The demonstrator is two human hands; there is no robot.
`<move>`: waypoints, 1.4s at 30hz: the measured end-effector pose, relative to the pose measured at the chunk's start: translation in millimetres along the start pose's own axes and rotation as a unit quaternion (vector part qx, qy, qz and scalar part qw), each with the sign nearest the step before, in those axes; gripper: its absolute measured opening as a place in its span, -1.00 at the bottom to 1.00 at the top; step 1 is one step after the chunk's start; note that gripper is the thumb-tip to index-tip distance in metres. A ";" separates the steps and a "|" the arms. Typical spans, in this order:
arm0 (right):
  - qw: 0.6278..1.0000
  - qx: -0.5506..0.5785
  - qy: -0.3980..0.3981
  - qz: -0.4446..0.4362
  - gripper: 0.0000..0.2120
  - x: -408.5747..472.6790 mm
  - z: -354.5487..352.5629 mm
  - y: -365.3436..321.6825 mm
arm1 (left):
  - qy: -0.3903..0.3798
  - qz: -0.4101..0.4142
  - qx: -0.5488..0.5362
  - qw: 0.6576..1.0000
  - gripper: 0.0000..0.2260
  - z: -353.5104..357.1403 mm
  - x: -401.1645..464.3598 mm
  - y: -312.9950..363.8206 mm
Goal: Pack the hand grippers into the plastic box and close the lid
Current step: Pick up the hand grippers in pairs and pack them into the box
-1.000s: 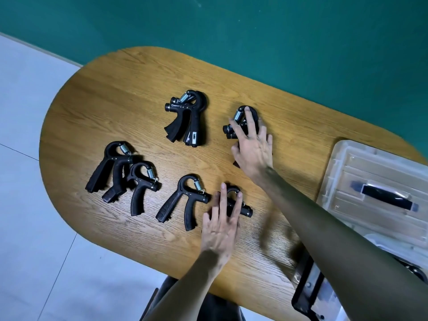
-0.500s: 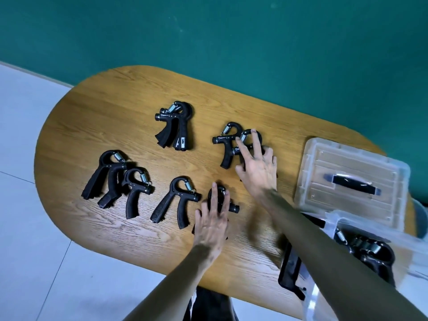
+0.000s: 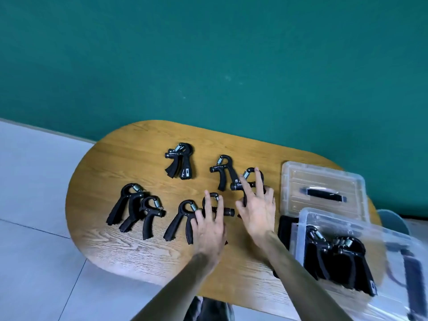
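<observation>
While both hands lie spread over hand grippers on the wooden table [image 3: 111, 232], neither has closed on one yet. The left hand [image 3: 209, 228] rests with straight fingers across a black gripper [image 3: 228, 212], whose knob end pokes out just to the right of the fingertips; another gripper [image 3: 179, 218] lies just to the left of that hand, touching the thumb side. The right hand [image 3: 257, 209] is laid flat, fingers fanned, over a second gripper [image 3: 249, 174], its spring loop showing just past the fingertips. Compared with a second ago, the view has swung up and to the right, and the right hand's gripper has slid toward the person and toward the box, now overlapping a neighbouring gripper [image 3: 222, 172] just to its left. Further left of the hands sit a stacked pair [image 3: 179, 163] and an overlapping pair [image 3: 136, 209]. To the right of the right hand, the clear plastic box [image 3: 305, 218] has come into view with several grippers already inside [image 3: 335, 256], and its lid [image 3: 324, 191] lies flat on the table just beyond, handle up. Judging from this, packing is partly done: roughly seven grippers remain outside, and both hands look to be gathering the nearest two before gripping and lifting them.
</observation>
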State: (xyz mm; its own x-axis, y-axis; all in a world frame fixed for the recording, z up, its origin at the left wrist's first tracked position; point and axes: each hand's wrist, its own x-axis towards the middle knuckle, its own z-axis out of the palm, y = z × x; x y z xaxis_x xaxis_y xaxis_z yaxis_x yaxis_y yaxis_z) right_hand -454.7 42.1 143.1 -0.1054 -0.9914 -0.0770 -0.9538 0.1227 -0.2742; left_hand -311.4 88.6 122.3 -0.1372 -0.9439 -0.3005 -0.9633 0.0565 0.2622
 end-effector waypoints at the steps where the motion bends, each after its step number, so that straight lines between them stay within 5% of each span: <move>1: 1.000 0.007 0.006 0.008 -0.30 -8.2 -3.5 -0.1 | -0.010 -0.006 -0.007 1.000 -0.25 -5.0 -5.5 4.7; 21: 0.982 0.017 0.112 0.150 -0.34 -139.5 -63.5 76.5 | 0.048 0.091 0.027 0.994 -0.31 -24.0 -64.1 109.4; 42: 0.975 0.090 0.075 0.187 -0.29 -181.2 -65.6 274.8 | 0.009 0.093 -0.007 0.996 -0.31 64.5 -66.3 283.3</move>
State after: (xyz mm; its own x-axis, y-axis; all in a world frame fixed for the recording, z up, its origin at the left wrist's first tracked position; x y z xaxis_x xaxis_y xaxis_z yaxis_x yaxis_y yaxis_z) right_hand -716.2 252.5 144.6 -0.4892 -0.8696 -0.0670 -0.7777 0.4697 -0.4178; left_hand -590.1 188.1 157.4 -0.3092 -0.9228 -0.2298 -0.9181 0.2266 0.3252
